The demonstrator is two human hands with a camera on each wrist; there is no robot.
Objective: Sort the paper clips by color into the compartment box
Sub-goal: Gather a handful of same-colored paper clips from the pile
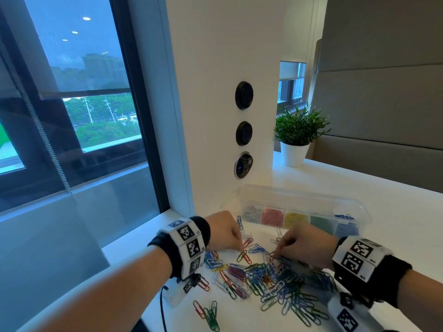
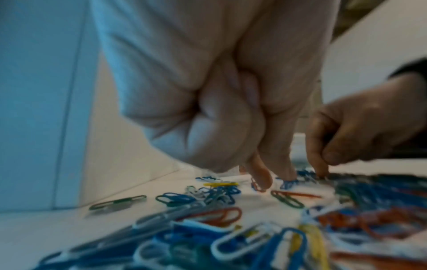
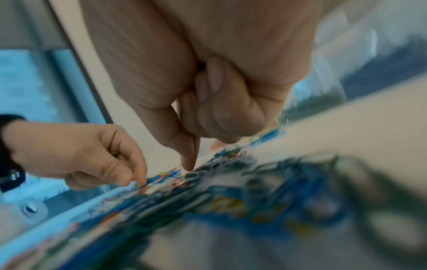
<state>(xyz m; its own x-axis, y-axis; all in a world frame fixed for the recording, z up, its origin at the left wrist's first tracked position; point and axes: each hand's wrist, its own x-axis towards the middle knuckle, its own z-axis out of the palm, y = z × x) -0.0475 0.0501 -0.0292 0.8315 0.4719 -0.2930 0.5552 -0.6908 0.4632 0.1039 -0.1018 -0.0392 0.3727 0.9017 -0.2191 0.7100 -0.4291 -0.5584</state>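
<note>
A heap of mixed paper clips (image 1: 275, 281) in red, blue, green, white and yellow covers the white table. Behind it stands the clear compartment box (image 1: 354, 212), its cells holding white, red, yellow, green and blue clips. My left hand (image 1: 240, 246) reaches down at the heap's far left edge, fingers curled, and pinches a red paper clip (image 2: 255, 184). My right hand (image 1: 275, 254) is lowered onto the heap's far side, its index fingertip (image 3: 190, 165) and thumb closing on a dark clip whose colour I cannot tell. The right wrist view is blurred.
A white wall panel with round sockets (image 1: 244, 134) rises just behind the box. A potted plant (image 1: 297, 137) stands at the back right. Loose clips (image 1: 208, 313) lie near the front edge, and a black cable (image 1: 163, 307) runs off the table's left edge.
</note>
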